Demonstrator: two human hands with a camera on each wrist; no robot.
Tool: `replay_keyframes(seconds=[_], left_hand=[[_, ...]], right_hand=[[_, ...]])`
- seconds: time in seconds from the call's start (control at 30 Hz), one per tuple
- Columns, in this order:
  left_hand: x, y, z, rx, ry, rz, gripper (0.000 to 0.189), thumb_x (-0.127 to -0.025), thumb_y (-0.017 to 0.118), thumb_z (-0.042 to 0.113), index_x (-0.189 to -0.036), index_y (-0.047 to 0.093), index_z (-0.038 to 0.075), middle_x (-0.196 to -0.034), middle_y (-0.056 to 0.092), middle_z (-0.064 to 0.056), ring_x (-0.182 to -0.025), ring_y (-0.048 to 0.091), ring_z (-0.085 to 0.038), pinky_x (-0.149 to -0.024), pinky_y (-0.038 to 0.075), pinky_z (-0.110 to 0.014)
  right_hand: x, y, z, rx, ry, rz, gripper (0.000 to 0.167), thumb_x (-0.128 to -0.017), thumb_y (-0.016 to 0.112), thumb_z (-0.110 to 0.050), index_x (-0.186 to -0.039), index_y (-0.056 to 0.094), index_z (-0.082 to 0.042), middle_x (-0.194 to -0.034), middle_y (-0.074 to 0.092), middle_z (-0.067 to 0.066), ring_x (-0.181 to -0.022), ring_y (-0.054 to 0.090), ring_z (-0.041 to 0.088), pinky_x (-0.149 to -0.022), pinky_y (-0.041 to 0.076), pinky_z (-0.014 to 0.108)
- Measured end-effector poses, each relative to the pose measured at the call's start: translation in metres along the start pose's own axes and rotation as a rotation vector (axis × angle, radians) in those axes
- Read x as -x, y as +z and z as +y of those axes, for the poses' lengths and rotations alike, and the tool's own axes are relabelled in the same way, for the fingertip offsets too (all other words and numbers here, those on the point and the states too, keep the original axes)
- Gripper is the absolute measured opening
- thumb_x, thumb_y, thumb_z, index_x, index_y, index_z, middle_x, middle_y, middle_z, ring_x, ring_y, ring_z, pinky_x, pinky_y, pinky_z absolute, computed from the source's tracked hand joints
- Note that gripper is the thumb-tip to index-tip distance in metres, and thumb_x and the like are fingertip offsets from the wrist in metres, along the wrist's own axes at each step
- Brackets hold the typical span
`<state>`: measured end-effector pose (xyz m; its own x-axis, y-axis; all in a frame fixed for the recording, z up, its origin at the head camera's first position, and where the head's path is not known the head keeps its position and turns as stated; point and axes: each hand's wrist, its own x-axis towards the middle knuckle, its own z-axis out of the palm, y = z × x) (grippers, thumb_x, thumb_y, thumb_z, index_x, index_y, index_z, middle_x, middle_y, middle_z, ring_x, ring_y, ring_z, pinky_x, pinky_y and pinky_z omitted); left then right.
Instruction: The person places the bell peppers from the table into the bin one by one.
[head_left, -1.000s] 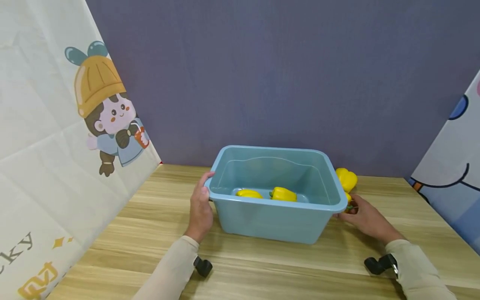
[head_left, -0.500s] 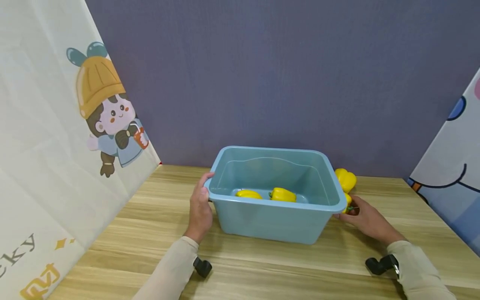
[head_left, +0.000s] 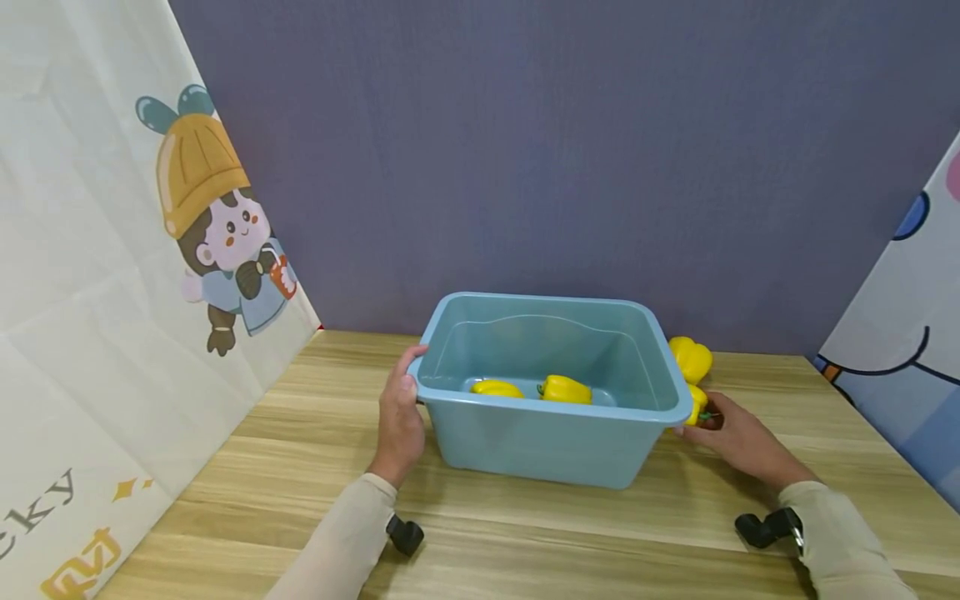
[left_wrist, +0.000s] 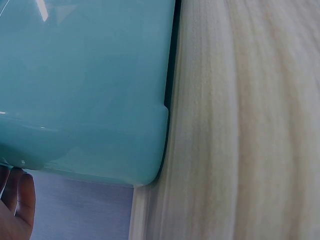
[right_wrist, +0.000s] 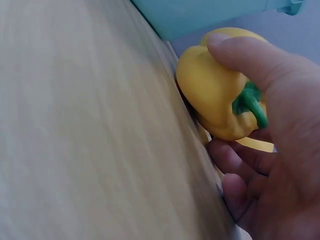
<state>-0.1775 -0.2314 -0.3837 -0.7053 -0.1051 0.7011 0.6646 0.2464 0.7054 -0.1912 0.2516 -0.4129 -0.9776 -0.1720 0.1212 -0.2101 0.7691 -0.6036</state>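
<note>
A light blue plastic tub stands on the wooden table in the head view. My left hand grips its left rim, thumb on the near side; in the left wrist view, fingertips show below the tub's wall. Just outside the tub's right end, my right hand holds a yellow bell pepper, thumb over the top and fingers beneath, with its green stem turned toward the palm. Behind that one lies another yellow bell pepper. Inside the tub are a stemmed yellow pepper and a yellow piece partly hidden by the front rim.
The wooden tabletop ends at a dark grey-blue wall panel close behind the tub. Printed white panels stand left and right. Black wrist mounts hang under both sleeves.
My right hand has shifted slightly to the right with the pepper, more of which shows past the tub's rim. The left hand and the tub have stayed in place.
</note>
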Motion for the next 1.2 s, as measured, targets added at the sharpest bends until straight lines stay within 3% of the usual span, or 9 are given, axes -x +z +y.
replay_keyframes(seconds=[0.23,0.43,0.83,1.07,1.2], left_hand=[[0.0,0.0007,-0.0023,-0.012,0.012,0.007,0.049,-0.104,0.028,0.03,-0.143,0.052,0.012,-0.139,0.053,-0.013,-0.115,0.055,-0.029,-0.094,0.044,-0.03],[0.0004,0.0007,-0.0022,-0.011,0.011,-0.001,0.05,-0.104,0.027,0.031,-0.143,0.052,0.013,-0.138,0.053,-0.013,-0.113,0.056,-0.029,-0.092,0.046,-0.037],[0.0007,0.0008,-0.0008,-0.015,0.001,-0.005,0.05,-0.104,0.027,0.031,-0.144,0.051,0.013,-0.137,0.054,-0.014,-0.11,0.057,-0.03,-0.089,0.045,-0.028],[0.001,0.0011,-0.0012,-0.011,-0.003,-0.007,0.05,-0.104,0.027,0.031,-0.144,0.051,0.013,-0.137,0.054,-0.014,-0.11,0.057,-0.029,-0.089,0.046,-0.031],[0.001,0.0015,-0.0006,-0.02,-0.005,-0.011,0.05,-0.105,0.027,0.032,-0.144,0.051,0.014,-0.136,0.054,-0.014,-0.109,0.057,-0.03,-0.088,0.047,-0.035]], right_hand=[[0.0009,-0.0032,0.0029,-0.022,0.009,-0.004,0.08,-0.094,0.067,-0.045,-0.143,0.035,0.01,-0.132,0.052,0.028,-0.108,0.058,0.038,-0.08,0.052,0.04],[0.0009,-0.0039,0.0044,-0.029,0.017,0.001,0.076,-0.094,0.067,-0.044,-0.139,0.038,0.01,-0.124,0.055,0.025,-0.099,0.058,0.031,-0.072,0.051,0.032],[-0.0009,-0.0035,0.0087,-0.064,0.043,0.0,0.083,-0.096,0.063,-0.045,-0.144,0.03,0.014,-0.13,0.05,0.03,-0.107,0.057,0.036,-0.075,0.052,0.03],[-0.0004,-0.0054,0.0077,-0.043,0.06,0.015,0.084,-0.097,0.062,-0.046,-0.143,0.03,0.016,-0.131,0.049,0.034,-0.107,0.057,0.04,-0.076,0.054,0.038],[0.0006,-0.0071,0.0074,-0.057,0.069,0.009,0.085,-0.097,0.061,-0.047,-0.145,0.029,0.016,-0.132,0.048,0.035,-0.109,0.056,0.042,-0.074,0.054,0.036]])
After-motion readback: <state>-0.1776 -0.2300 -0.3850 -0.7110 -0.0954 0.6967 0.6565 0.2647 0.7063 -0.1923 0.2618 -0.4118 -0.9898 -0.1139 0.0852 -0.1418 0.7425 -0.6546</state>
